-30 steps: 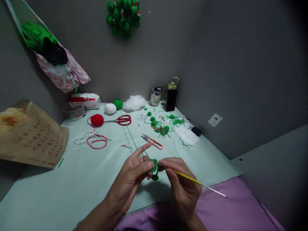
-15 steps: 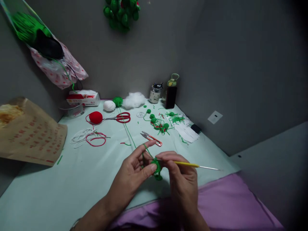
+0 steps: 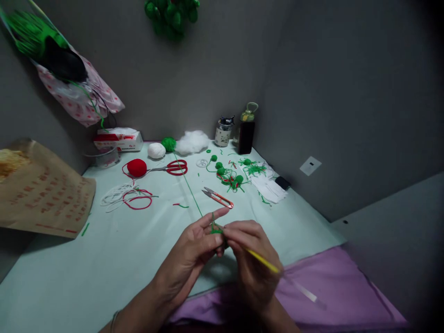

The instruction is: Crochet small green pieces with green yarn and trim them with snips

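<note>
Between thumb and fingers, my left hand [image 3: 190,249] pinches a small green crochet piece [image 3: 217,231], mostly covered by the fingers. A strand of green yarn [image 3: 190,189] runs from the green yarn ball [image 3: 168,144] at the back to my raised left index finger. My right hand [image 3: 255,259] grips a crochet hook [image 3: 263,261] by its yellow handle, its rear end slanting down to the right and blurred. The hook's tip meets the green piece, hidden by the fingers. Just beyond my hands lie orange thread snips [image 3: 218,197].
Red-handled scissors [image 3: 176,167], a red yarn ball [image 3: 136,167], a white yarn ball [image 3: 156,150] and white stuffing [image 3: 192,142] lie farther back. Green crocheted pieces [image 3: 221,170] with loose ends sit right of centre. A bottle [image 3: 246,132] and a jar [image 3: 223,134] stand by the wall; a paper bag [image 3: 48,194] is at left.
The crochet hook has swung from nearly level to slanting down right. My left fingers have turned and now cover more of the green piece. The whole view has shifted slightly.
</note>
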Tool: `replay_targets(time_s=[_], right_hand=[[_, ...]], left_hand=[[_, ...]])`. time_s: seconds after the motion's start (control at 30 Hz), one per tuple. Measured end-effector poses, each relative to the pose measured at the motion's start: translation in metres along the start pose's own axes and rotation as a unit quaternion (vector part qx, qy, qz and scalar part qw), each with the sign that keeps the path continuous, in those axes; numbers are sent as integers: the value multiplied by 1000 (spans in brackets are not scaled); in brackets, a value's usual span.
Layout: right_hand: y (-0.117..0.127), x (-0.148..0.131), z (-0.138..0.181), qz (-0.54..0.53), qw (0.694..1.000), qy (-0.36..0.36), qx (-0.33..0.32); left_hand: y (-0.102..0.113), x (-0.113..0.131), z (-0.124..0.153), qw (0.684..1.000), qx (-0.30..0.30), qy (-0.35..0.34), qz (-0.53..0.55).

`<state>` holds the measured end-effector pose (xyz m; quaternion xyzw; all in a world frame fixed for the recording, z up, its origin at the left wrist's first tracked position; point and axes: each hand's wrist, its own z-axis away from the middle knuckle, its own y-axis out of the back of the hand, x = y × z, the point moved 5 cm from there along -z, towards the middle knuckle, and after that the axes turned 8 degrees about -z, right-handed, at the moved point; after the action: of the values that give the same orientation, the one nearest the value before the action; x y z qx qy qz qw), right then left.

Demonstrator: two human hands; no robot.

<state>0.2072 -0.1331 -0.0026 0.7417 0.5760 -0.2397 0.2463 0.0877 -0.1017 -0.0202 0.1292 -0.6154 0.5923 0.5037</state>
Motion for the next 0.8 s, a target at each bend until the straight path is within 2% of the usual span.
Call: replay_targets(time_s=[0.1,0.2,0.37,0.43,0.53,0.67,0.8], right_hand=[[6,6,-5,-110,990,-86,28],[13,10,-8,-180,973,-136,55],[16,19,-9,-312,918,-233,73],[12,20,-8,-340,906,-246,58],[5,21,-4,-306,921,-241,23],[4,24,0,-268,932,-240,28],[4,22,-2,-268,936,-226,29]], left_hand=[[4,8,0,1000,3,-13,-19],[6,14,2,999,-1,-18,-51],[9,13,3,997,-15,-5,-81],[8,10,3,996,-15,-11,-86],[4,7,4,995,-18,-21,-93],[3,8,6,993,-13,-32,-117],[9,11,6,984,27,-67,-162]])
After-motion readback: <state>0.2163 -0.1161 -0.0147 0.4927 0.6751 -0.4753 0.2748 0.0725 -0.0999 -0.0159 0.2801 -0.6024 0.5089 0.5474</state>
